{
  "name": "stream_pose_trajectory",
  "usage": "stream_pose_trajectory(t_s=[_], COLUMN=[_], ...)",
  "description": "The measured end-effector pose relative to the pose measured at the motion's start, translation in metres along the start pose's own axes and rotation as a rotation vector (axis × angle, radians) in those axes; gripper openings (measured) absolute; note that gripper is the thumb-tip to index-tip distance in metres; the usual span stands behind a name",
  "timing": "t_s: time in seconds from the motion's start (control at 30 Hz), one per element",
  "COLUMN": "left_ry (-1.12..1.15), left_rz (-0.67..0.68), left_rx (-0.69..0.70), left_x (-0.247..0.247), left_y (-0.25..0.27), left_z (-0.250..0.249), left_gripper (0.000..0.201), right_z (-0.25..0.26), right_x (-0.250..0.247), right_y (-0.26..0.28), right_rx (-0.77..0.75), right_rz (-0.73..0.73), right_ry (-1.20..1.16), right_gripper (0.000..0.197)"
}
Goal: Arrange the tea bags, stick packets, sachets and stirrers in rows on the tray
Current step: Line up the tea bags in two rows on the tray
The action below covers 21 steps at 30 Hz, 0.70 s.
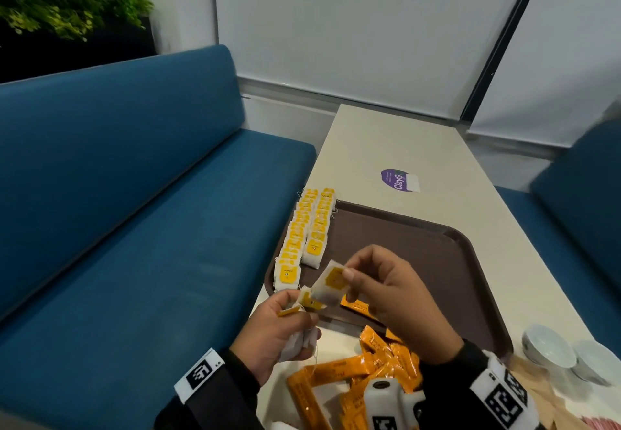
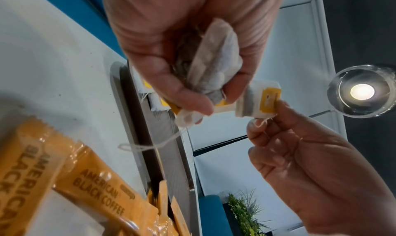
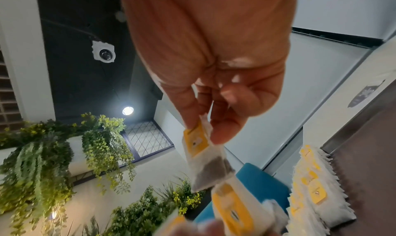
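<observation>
Two rows of tea bags (image 1: 307, 234) along brown tray's (image 1: 437, 261) left edge; right hand (image 1: 393, 291) pinching one tea bag (image 1: 331, 283), left hand (image 1: 279, 325) clutching a bunch (image 1: 299, 345).

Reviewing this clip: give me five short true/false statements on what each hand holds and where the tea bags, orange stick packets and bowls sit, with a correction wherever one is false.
1. The right hand pinches a single tea bag. True.
2. The left hand is empty. False: it holds a bunch of tea bags in its grip.
3. Two rows of tea bags lie along the left edge of the brown tray. True.
4. The orange stick packets are lined up in a row on the tray. False: most lie in a loose pile on the table, near the tray's close edge.
5. The white bowls stand on the tray. False: they stand on the table, right of it.
</observation>
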<state>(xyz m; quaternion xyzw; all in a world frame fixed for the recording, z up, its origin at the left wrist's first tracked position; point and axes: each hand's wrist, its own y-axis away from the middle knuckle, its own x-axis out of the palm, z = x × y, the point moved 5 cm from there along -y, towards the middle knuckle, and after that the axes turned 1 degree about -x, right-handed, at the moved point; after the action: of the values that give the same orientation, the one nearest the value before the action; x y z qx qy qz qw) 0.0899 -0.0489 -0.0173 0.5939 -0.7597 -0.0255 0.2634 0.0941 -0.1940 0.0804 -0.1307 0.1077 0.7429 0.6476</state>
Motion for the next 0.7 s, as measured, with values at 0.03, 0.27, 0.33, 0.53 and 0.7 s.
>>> stream_pose_trajectory(t_s=[0.03,0.27,0.33,0.53,0.7], left_ry=[-0.009,-0.043,-0.038,-0.007,-0.024], left_rz=[-0.012,0.001,0.015,-0.01,-0.002], left_rx=[0.0,-0.028,-0.046,-0.072,-0.088], left_x=[-0.003,-0.008,-0.007,-0.014,-0.016], left_y=[-0.003,-0.01,-0.012,-0.018,-0.02], left_z=[0.001,0.006,0.007,0.009,0.013], left_gripper=[0.018,0.019,0.019,0.034,0.032], right_z=[0.001,-0.035,-0.052,-0.084,-0.085], right_x=[-0.004,-0.003,0.005,0.036,0.048], right_y=[-0.008,-0.109,-0.134,-0.162,-0.17], right_rx=[0.009,0.191,0.267,0.504,0.453], right_rz=[-0.038,-0.035,0.025,0.178,0.228], right_ry=[-0.01,0.302,0.381,0.532,0.852], right_gripper=[0.005,0.008,0.01,0.037,0.051])
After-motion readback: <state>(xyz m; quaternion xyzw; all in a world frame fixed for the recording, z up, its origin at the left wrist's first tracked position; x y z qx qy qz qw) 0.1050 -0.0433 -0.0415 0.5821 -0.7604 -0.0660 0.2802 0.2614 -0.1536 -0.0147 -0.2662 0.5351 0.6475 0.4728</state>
